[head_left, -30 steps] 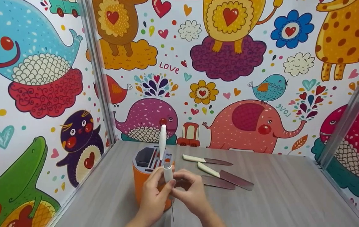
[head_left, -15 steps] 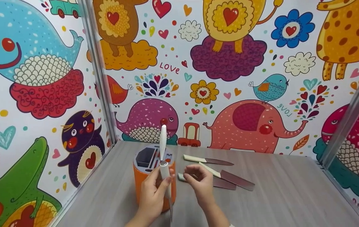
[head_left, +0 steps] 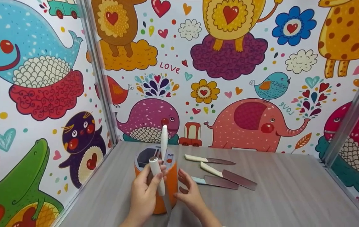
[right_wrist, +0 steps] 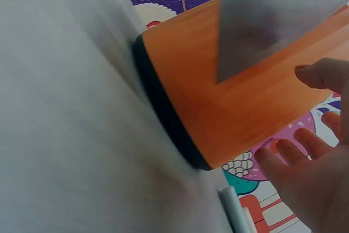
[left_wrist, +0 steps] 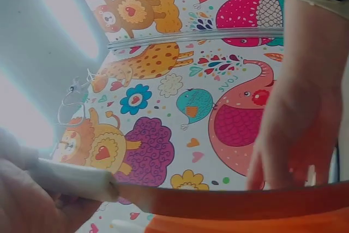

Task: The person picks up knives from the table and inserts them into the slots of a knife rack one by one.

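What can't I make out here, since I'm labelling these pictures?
- Left wrist view: the tip of the held knife; the right edge cuts it off.
- Right wrist view: that knife's handle, outside the frame.
- Head view: the handle end of the blue-handled knife, behind the right hand.
- Head view: some slots of the orange holder, behind the left hand.
- Right wrist view: the tabletop's detail, blurred.

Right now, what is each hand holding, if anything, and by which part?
The left hand holds a knife by its white handle. The right hand, beside the orange knife block, holds nothing.
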Motion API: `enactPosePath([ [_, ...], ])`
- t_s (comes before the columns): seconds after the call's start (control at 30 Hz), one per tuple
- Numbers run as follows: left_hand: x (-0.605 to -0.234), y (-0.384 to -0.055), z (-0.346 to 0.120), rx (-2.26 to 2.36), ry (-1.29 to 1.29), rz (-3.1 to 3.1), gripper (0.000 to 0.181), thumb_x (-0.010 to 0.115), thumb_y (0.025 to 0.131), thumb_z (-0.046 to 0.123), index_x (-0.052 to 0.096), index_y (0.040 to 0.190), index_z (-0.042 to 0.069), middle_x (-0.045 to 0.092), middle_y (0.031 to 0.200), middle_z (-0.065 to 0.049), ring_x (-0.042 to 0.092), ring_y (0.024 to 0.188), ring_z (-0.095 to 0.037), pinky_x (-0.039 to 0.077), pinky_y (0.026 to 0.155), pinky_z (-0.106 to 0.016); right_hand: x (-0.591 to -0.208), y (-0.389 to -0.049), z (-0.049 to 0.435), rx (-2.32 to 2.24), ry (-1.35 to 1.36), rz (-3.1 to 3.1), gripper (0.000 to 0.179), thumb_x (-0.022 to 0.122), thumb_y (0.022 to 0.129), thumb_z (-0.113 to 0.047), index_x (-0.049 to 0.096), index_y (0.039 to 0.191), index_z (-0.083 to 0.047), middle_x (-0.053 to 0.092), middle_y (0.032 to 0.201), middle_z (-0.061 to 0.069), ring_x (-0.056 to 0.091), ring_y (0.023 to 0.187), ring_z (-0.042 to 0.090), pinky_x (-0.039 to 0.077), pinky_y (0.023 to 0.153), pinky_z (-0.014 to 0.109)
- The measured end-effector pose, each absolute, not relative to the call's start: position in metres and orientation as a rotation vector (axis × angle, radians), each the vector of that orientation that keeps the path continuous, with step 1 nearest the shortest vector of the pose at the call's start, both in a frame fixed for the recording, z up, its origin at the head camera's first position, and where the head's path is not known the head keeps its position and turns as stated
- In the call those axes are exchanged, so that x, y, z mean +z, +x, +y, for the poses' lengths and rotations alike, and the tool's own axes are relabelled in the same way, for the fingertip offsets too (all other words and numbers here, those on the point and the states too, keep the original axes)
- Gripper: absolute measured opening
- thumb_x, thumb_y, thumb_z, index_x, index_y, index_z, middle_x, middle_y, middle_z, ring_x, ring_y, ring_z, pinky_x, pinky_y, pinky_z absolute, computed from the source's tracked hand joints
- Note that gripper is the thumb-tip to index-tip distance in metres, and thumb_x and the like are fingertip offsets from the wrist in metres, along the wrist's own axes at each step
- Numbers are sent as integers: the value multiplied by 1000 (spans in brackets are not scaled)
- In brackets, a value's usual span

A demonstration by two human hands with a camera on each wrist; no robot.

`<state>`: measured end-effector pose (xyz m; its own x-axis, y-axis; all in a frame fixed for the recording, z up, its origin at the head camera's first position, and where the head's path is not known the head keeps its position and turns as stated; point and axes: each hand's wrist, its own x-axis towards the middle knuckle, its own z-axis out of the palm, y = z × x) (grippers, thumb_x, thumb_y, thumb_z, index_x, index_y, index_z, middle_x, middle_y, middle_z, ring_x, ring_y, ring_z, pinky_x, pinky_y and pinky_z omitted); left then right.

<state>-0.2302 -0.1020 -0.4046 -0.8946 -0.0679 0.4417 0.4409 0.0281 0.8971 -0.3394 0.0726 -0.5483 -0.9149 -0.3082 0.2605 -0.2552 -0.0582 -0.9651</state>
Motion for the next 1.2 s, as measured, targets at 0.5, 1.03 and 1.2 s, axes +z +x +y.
enactPosePath([
  [0.5,-371,-214,-111,-1805,-442,-1722,38,55,109,1,50,143,-14,69,131,-28,76,116,-18,59,98,-27,-554,-342,56,-2055,-537,2214,103,83,83,0,27,169,-11,39,168,21,36,156,47,36,122,69],
  [1.03,-313,-210,-103,-1463,-659,-1559,35,56,107,-2,55,140,-12,73,134,6,75,119,-13,58,102,-29,-552,-337,58,-1998,-543,2287,104,90,86,-15,27,169,-13,40,169,19,39,155,44,40,120,66],
  [1.2,-310,-217,-103,-1492,-605,-1510,36,58,106,0,54,140,-13,73,135,6,74,121,-12,58,103,-29,-555,-335,55,-2011,-564,2274,104,89,85,-12,27,169,-11,40,169,20,40,154,44,41,120,66],
])
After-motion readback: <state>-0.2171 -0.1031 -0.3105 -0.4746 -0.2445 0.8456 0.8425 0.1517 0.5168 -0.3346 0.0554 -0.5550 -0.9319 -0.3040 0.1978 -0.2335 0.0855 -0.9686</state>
